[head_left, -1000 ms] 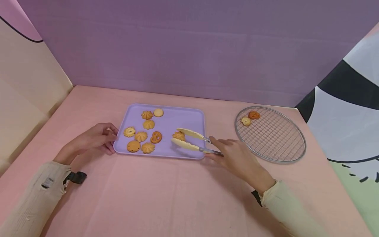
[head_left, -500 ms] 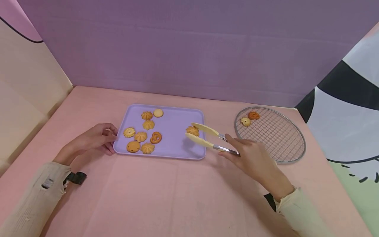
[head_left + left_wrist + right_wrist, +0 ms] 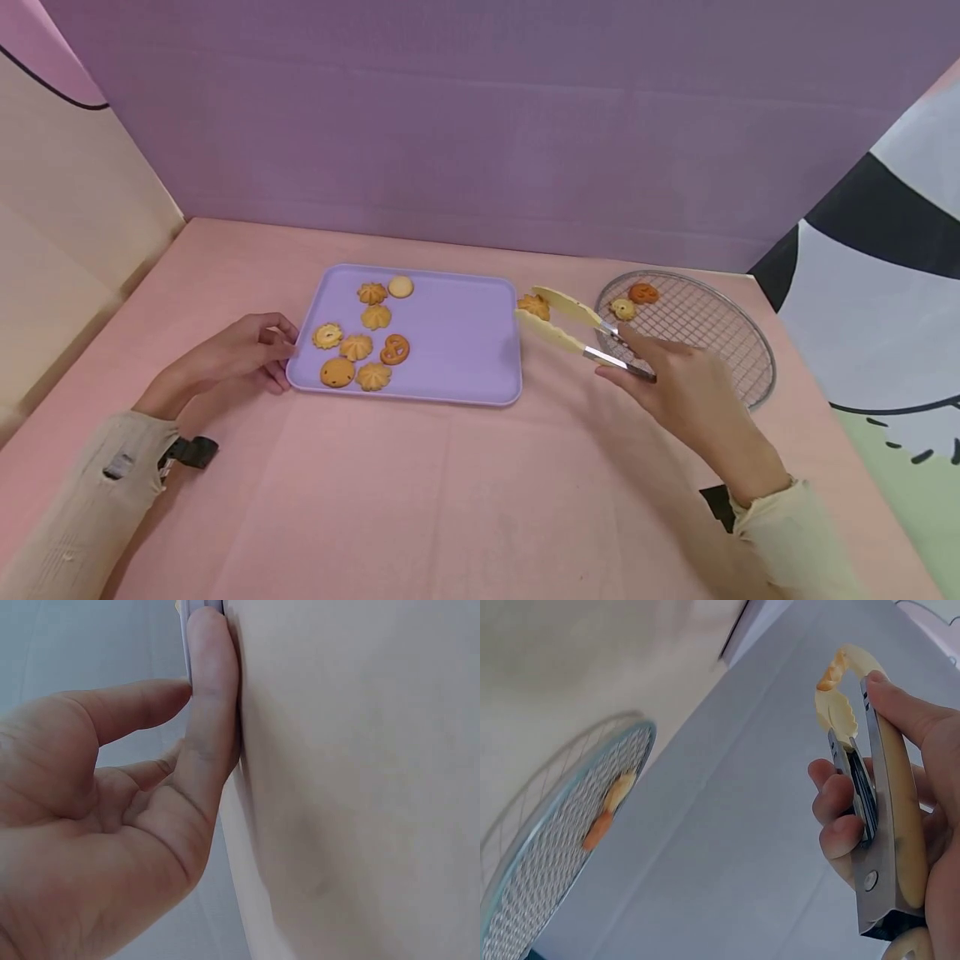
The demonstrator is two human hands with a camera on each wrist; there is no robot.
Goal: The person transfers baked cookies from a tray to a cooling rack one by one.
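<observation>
My right hand [image 3: 693,396] grips metal tongs [image 3: 553,333] with cream-coloured tips. Between those tips a golden flower-shaped cookie [image 3: 534,307] is pinched, off the right edge of the lilac tray [image 3: 465,342]. In the right wrist view, thumb and fingers wrap the tongs' arms, and the cookie [image 3: 833,676] shows at the tips. My left hand [image 3: 243,350] holds the tray's left edge, thumb and fingers meeting at the rim [image 3: 187,645] in the left wrist view. Several cookies lie on the tray's left half, among them a pretzel-shaped one [image 3: 394,349] and a round one [image 3: 337,372].
Right of the tray stands a round wire rack [image 3: 697,333] bearing a brown cookie [image 3: 643,293] and a pale ring-shaped cookie [image 3: 622,309] near its far left rim. A pink cloth [image 3: 420,483] covers the table. Behind rises a purple backdrop [image 3: 480,133].
My right hand has carried the tongs and the flower-shaped cookie rightward and up, from over the tray to past its right edge. The left hand has stayed at the tray's left edge.
</observation>
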